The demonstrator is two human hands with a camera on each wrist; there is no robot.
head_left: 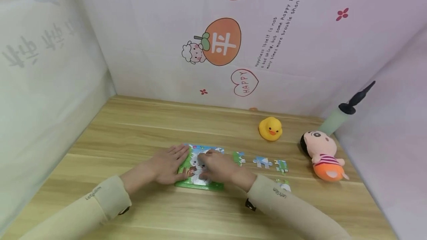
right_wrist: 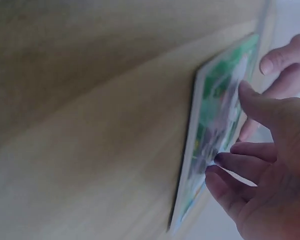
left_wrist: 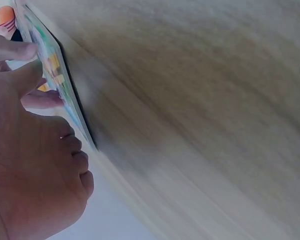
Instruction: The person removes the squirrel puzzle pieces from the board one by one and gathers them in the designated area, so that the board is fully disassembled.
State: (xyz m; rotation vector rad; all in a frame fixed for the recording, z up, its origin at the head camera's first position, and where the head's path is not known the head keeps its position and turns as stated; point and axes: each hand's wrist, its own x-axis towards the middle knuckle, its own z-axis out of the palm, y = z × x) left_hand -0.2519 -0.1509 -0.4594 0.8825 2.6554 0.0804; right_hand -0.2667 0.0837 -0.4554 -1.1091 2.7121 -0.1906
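Note:
A jigsaw puzzle board [head_left: 200,186] with a green border and animal pictures lies flat on the wooden table. My left hand [head_left: 168,166] rests on its left edge, fingers straight and thumb spread toward the bottom. Over the middle of the board is my right hand [head_left: 218,166]. In the right wrist view, the fingertips of that hand [right_wrist: 282,150] touch the puzzle [right_wrist: 210,117], the thumb stands apart from them, and no loose piece shows between. Part of the picture is hidden under both hands.
Right of the board lie loose puzzle pieces: a green one [head_left: 238,157], a blue one [head_left: 262,162], another [head_left: 281,166] and one partly behind my right sleeve [head_left: 284,185]. Farther off are a yellow rubber duck [head_left: 270,129], a doll [head_left: 323,153] and a black-topped pump [head_left: 335,119].

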